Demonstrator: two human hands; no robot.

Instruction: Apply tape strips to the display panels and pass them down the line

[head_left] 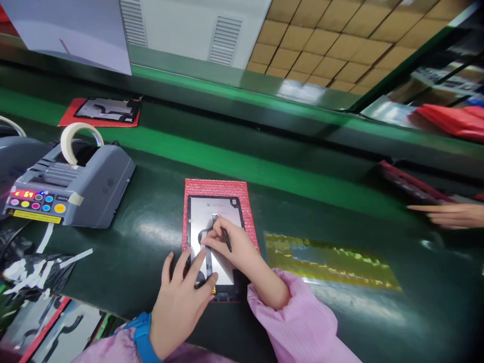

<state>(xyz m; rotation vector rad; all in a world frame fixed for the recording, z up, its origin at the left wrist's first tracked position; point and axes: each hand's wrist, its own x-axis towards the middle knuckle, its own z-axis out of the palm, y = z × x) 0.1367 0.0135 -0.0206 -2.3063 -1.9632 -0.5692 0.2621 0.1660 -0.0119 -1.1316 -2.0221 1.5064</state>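
Observation:
A tablet-sized screen panel [223,262] with a silvery back and black border lies on a red bubble-wrap pouch [247,194]. A black flex cable [209,267] runs along its back, and a short light strip [203,237] lies beside the cable. My left hand [179,302] rests over the panel's lower left, its fingers spread and touching the surface near the cable. My right hand [234,247] is closed above the panel's middle, with a slim black tool [227,240] tucked among its fingers. Its thumb and fingertips meet by the strip; anything pinched there is too small to tell.
A grey tape dispenser [102,186] with a tape roll stands left, near scraps of white tape [34,275]. Another panel [109,109] lies behind it. A sheet with yellow tape strips [333,259] is to the right. Another person's hand [454,214] reaches in at far right.

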